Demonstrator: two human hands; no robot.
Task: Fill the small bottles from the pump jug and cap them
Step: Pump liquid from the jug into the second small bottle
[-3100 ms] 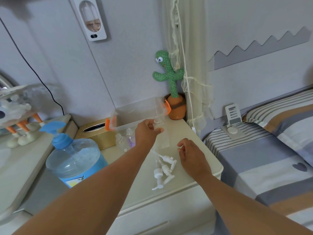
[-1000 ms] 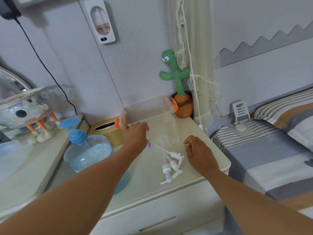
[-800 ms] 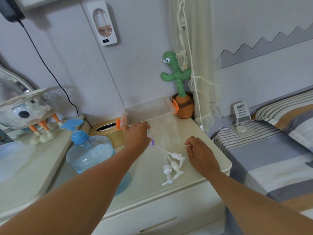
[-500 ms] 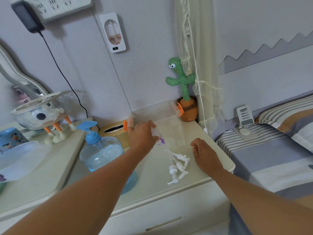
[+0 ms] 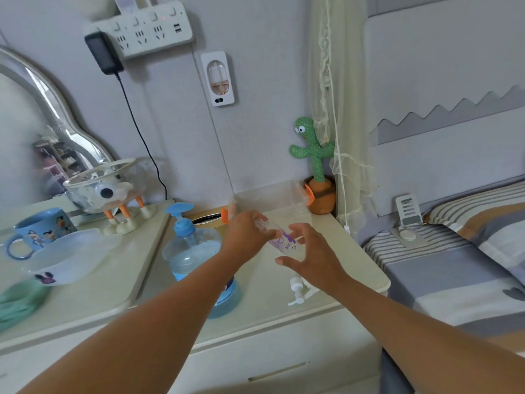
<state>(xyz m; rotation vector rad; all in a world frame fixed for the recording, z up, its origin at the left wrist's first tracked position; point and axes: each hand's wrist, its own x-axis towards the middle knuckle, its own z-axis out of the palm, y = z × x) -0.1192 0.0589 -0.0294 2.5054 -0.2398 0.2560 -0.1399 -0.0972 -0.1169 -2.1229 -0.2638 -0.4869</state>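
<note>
My left hand grips a small clear bottle with a purple label, held tilted above the nightstand with its uncapped neck toward the upper left. My right hand is raised beside the bottle's lower end, fingers spread around it, touching or almost touching it. The pump jug, clear with a blue pump head and blue liquid, stands to the left of my left forearm. White pump caps lie on the nightstand under my right wrist, partly hidden. Another small clear bottle stands further back.
A clear box with orange clips and a gold tissue box sit at the back. A toy cactus in a pot stands by the wall. A blue mug and a bowl rest on the left table. The bed is to the right.
My left hand lifted the purple-labelled bottle out of the box area toward me. My right hand rose off the nightstand and came up to the bottle. The view tilted upward.
</note>
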